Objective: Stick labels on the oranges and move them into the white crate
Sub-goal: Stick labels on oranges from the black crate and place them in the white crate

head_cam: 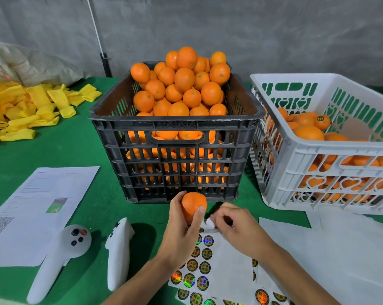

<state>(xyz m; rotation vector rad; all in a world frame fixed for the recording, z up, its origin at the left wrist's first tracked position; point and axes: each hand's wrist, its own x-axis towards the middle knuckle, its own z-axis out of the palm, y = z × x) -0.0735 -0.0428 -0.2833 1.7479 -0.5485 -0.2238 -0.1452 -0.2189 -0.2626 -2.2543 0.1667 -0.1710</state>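
My left hand (181, 230) grips an orange (192, 205) just in front of the black crate (175, 159), which is heaped with oranges (181, 84). My right hand (234, 227) has its fingers curled over the top edge of a label sheet (210, 265), pinching at the white backing; whether a label is between the fingers cannot be told. The sheet carries several round gold and holographic labels. The white crate (331, 150) stands at the right and holds several oranges, one showing a dark round label (321, 118).
Two white controllers (60, 258) (118, 249) lie on the green table at the front left. A printed paper (38, 208) lies beside them. Yellow foam nets (25, 106) are piled at the far left. White backing sheets (340, 254) lie at the right front.
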